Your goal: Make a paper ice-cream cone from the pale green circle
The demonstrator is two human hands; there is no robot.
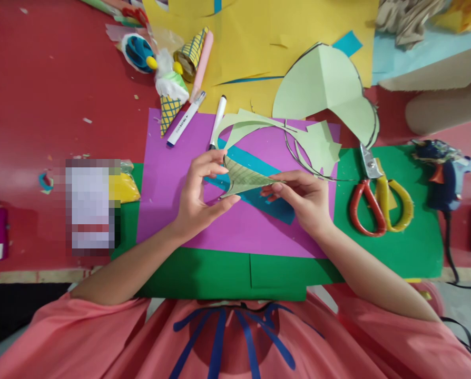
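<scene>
A light green paper cone (246, 176) with dark crossing lines lies between my hands, above the purple sheet. My left hand (199, 188) grips its wide end, fingers on the upper rim and thumb along the lower edge. At the narrow tip, my right hand (303, 199) pinches the paper between thumb and fingers. Beneath the cone, a blue paper strip (281, 207) crosses the purple sheet (168, 210). Curved light green paper scraps (323, 143) lie just beyond my hands.
Red-and-yellow-handled scissors (372, 163) rest at right, with a glue gun (449, 181) farther over. Markers (186, 119) and a finished paper ice-cream cone (170, 108) sit at upper left. A folded light green sheet (304, 87) lies on yellow paper (247, 39).
</scene>
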